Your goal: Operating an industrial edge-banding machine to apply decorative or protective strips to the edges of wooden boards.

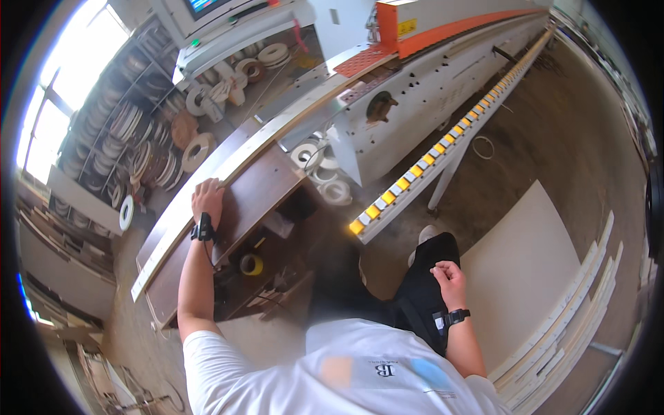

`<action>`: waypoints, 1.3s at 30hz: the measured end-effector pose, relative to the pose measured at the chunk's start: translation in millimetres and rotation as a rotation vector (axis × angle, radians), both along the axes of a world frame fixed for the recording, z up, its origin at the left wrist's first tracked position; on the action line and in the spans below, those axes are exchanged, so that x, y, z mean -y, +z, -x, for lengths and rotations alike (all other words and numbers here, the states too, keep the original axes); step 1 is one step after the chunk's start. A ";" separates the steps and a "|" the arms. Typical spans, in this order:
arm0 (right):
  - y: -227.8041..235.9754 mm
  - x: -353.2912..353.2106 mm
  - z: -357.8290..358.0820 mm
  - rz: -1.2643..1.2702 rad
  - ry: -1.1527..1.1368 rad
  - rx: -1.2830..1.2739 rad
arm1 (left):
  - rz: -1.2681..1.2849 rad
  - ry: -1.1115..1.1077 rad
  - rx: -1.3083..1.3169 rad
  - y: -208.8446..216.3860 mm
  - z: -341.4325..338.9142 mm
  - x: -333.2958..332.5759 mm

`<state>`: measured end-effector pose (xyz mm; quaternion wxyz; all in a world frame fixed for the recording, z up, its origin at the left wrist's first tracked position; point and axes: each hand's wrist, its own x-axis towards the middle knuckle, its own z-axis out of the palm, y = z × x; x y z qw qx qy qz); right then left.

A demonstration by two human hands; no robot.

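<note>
A long, narrow white board (238, 153) lies on a brown wooden table (259, 187) and runs up toward the machine (443, 28) with its orange guard. My left hand (207, 199) is on the board's near edge, fingers curled over it and thumb toward the machine. A black band with a cable circles that wrist. Over my right thigh hangs my right hand (451, 279), apart from the table, with thumb and fingertips pressed together. Whether anything small is between them is hidden. On that wrist is a dark watch (456, 317).
A rail with yellow and white rollers (415, 169) stretches along the machine. Rolls of edge strip (315, 155) lie beneath it; more fill a rack (128, 131) at left. Yellow tape (252, 264) sits under the tabletop. White panels (526, 256) and strips (577, 304) lie at right.
</note>
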<state>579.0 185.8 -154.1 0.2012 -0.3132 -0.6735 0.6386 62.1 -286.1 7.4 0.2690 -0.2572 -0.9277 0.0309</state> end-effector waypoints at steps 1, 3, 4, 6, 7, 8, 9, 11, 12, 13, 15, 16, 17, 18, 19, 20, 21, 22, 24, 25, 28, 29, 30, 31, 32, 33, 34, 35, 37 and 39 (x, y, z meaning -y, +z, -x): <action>1.1 1.1 1.5 0.003 0.005 0.017 | -0.018 0.039 0.024 2.3 -8.5 21.6; 4.8 2.9 5.3 -0.003 0.029 0.040 | -0.061 0.109 0.054 4.1 -21.3 58.7; 6.2 3.9 7.4 -0.001 0.031 0.058 | -0.074 0.141 0.049 3.3 -24.9 75.1; 4.2 2.6 9.0 0.004 0.047 0.038 | -0.090 0.169 0.025 -3.7 -21.2 94.9; 3.9 3.1 11.3 0.016 0.043 0.015 | -0.038 0.095 -0.012 -6.2 -16.0 100.3; 3.0 4.2 13.8 0.016 0.058 0.014 | 0.016 0.020 -0.048 -6.9 -10.0 105.9; 3.9 3.7 12.3 0.013 0.047 0.038 | -0.108 0.081 0.035 -2.0 -11.7 79.7; 1.4 2.5 11.3 0.017 0.050 0.061 | -0.130 0.087 0.070 10.4 -15.8 56.3; -3.1 2.0 11.2 0.018 0.047 0.043 | -0.150 0.088 0.099 14.3 -14.7 48.9; -4.4 2.2 12.3 0.019 0.043 0.025 | -0.169 0.139 0.156 17.9 -10.7 39.8; -2.8 1.1 14.2 0.036 0.041 0.029 | -0.107 0.113 0.135 20.3 -7.3 22.4; -0.9 0.5 15.8 0.048 0.034 0.028 | -0.144 0.131 0.148 19.8 -4.3 12.0; -0.6 0.6 17.3 0.051 0.038 0.032 | -0.149 0.138 0.149 19.7 -2.4 2.7; 0.0 -0.2 17.6 0.041 0.043 0.040 | -0.133 0.142 0.151 20.0 -0.5 -8.9; 0.0 -0.8 18.7 0.033 0.051 0.046 | -0.135 0.138 0.149 20.2 1.3 -17.0; -0.1 -1.1 19.7 0.033 0.053 0.048 | -0.137 0.133 0.148 20.1 3.0 -24.5; 0.1 -0.9 19.6 0.034 0.051 0.050 | -0.138 0.131 0.150 20.8 4.4 -33.5; 0.3 -0.9 19.0 0.034 0.047 0.052 | -0.083 0.077 0.097 22.0 5.5 -42.7; -0.3 -1.0 17.1 0.030 0.040 0.049 | -0.033 0.016 0.044 23.9 8.7 -62.4; 0.2 -0.8 15.8 0.028 0.037 0.044 | -0.060 0.063 0.097 24.7 10.9 -73.0; 7.3 2.6 14.8 0.018 0.021 0.062 | -0.101 0.084 0.157 21.6 19.3 -94.2; 7.8 3.1 13.8 0.013 0.021 0.064 | -0.110 0.063 0.135 18.6 22.5 -100.6; 7.0 2.9 12.6 0.008 0.009 0.061 | -0.120 0.043 0.111 16.7 25.5 -108.1; 5.6 2.6 11.5 0.010 0.008 0.059 | -0.125 0.032 0.109 14.9 28.7 -116.3; 4.9 2.5 10.1 0.012 0.006 0.056 | -0.126 0.030 0.102 13.1 31.8 -125.3; 6.5 3.4 9.9 0.020 -0.001 0.042 | -0.126 0.031 0.095 11.4 34.5 -133.5; 6.3 3.1 8.9 0.014 -0.009 0.039 | -0.131 0.022 0.092 9.2 37.5 -142.0; 4.9 2.7 7.9 0.021 -0.015 0.037 | -0.125 0.019 0.079 7.5 40.3 -151.1; 4.7 2.6 5.8 0.024 -0.035 0.032 | -0.112 0.029 0.111 11.5 42.0 -173.9; 5.9 2.2 3.6 0.003 -0.033 0.021 | -0.131 -0.015 0.103 10.2 45.0 -187.0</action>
